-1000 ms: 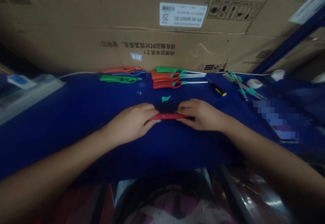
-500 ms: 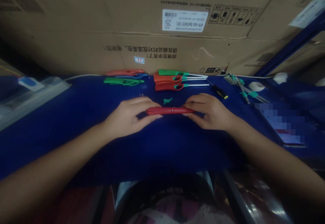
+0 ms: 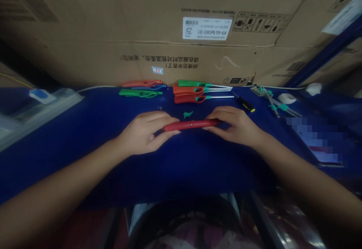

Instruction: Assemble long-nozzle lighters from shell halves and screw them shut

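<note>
A red lighter body (image 3: pixel 188 125) is held edge-on above the blue table, pinched at both ends. My left hand (image 3: pixel 149 132) is closed on its left end, fingers above and thumb below. On the right end, my right hand (image 3: pixel 233 124) is closed the same way. A small screw or hole shows near the middle of its edge. Just beyond lies a small green trigger piece (image 3: pixel 188 114). Farther back are long-nosed lighters, one green (image 3: pixel 192 83) and others in red (image 3: pixel 186 98), with metal tubes pointing right.
Lighter shells without tubes, one green (image 3: pixel 138 93), lie at back left. A black and yellow screwdriver (image 3: pixel 246 104), metal tubes with green fittings (image 3: pixel 273 100) and a white roll (image 3: pixel 286 98) lie at right. A cardboard box (image 3: pixel 152 26) stands behind the table.
The red lighter body has tilted slightly, its left end now lower than its right. Both hands keep their hold. The whole view has shifted a little downward.
</note>
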`<action>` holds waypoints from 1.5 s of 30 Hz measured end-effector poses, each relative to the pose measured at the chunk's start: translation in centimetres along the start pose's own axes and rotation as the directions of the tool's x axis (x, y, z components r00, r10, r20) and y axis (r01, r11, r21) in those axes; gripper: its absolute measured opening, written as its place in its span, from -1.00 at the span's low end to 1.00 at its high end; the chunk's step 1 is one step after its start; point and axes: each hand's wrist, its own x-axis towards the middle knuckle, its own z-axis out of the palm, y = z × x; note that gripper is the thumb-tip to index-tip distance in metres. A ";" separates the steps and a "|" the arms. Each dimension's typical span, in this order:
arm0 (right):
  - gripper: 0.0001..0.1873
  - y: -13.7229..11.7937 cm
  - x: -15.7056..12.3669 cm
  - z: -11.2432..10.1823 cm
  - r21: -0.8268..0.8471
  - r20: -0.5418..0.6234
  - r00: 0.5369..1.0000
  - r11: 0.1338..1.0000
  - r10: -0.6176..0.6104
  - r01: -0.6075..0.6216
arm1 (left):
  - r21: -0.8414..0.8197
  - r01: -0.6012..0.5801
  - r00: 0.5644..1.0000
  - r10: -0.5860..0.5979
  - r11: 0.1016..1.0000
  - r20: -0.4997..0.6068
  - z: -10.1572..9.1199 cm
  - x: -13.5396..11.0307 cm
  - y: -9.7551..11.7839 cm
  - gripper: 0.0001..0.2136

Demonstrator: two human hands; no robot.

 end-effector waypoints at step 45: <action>-0.81 0.4 0.0 0.1 -0.011 0.194 0.981 1.000 -0.008 0.010 | 0.110 0.099 0.960 -0.124 0.989 0.251 0.7 -0.1 -0.4 -0.70</action>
